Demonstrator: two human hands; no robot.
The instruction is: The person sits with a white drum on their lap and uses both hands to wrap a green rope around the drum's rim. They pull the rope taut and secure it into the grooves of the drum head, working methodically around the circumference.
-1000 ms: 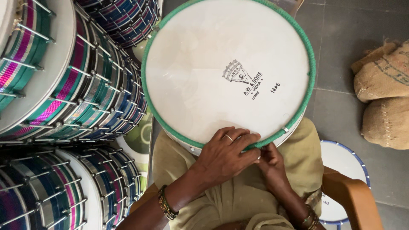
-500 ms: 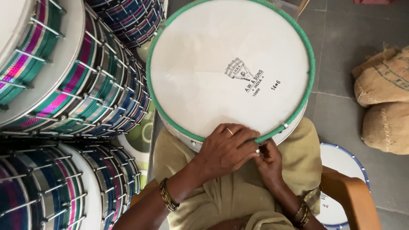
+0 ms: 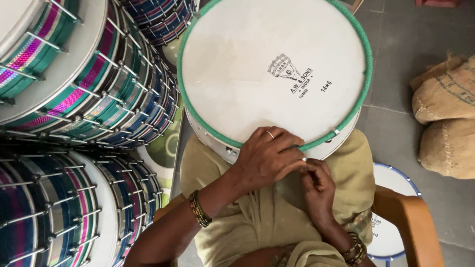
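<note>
Left hand (image 3: 269, 158): curled and pressed upon green drum rim (image 3: 316, 143). Right hand (image 3: 316, 185): just beside, fingertips pinched, apparently on the rim.

Left hand (image 3: 269, 155) palm down, fingers (image 3: 289, 141) curled and bunched close. Ring on one finger. Left arm reaching in from the lower left, bent a little, beads around the wrist. Right hand (image 3: 317, 185) just beside and under the left, fingertips (image 3: 308, 165) pinched together, touching the left hand. Right wrist bent, bangles on it, arm coming up from below.
</note>
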